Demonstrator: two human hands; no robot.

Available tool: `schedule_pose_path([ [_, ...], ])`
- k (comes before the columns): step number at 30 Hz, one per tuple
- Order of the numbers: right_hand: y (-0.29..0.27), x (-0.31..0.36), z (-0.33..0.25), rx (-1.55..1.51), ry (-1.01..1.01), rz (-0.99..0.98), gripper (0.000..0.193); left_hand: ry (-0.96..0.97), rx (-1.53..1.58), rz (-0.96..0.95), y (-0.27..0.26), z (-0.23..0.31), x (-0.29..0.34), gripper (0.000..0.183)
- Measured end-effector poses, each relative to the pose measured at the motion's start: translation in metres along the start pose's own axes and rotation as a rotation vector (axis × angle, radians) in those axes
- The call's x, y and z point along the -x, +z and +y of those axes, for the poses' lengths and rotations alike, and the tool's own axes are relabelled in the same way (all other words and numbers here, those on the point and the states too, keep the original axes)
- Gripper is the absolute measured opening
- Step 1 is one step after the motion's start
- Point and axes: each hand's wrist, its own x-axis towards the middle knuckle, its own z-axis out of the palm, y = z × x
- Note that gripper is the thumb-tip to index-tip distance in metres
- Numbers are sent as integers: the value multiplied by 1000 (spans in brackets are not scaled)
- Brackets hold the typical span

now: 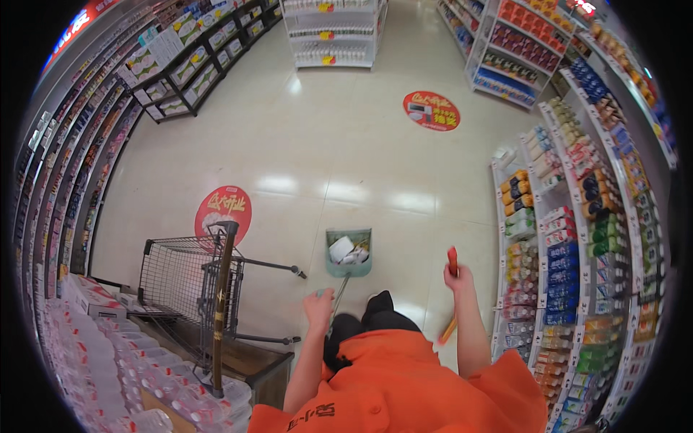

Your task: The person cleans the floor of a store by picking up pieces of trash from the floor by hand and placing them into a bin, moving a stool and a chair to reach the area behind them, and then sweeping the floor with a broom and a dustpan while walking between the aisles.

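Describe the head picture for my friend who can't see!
A person in an orange shirt holds a green dustpan with the left hand and an orange stick with the right hand. A shopping cart stands at left; stocked shelves line the shop.

— How is the left forearm (pixel 306 364) lying?
— It is pointing forward and leaning slightly inward; the left hand (pixel 318 309) is forming a fist;
— And the right forearm (pixel 473 339)?
— It is pointing forward too, leaning inward; the right hand (pixel 460 279) is gripping with curled fingers, sitting slightly farther forward than the left and well apart from it
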Motion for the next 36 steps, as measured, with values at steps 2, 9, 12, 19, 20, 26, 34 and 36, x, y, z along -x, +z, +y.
schedule_pose_path([
  [2,73,-38,18,-111,101,76,5,-7,-36,-19,17,8,-34,26],
  [9,251,-101,62,154,207,-2,8,-38,-41,-148,100,87,-149,27],
  [12,288,-86,56,476,167,-184,10,-54,-181,-196,135,103,-209,28],
  [19,316,-110,-20,938,192,-141,18,61,-468,-326,212,99,-324,41],
  [20,328,-122,-20,1029,174,-128,16,48,-493,-343,217,104,-333,42],
  [26,346,-236,-33,2034,-142,-98,29,-12,-691,-391,279,137,-389,54],
  [34,349,-205,-112,2167,73,-477,37,-115,-974,-115,298,191,-400,48],
  [36,380,-172,-151,1928,452,-434,41,-133,-1027,-58,308,203,-404,43],
])
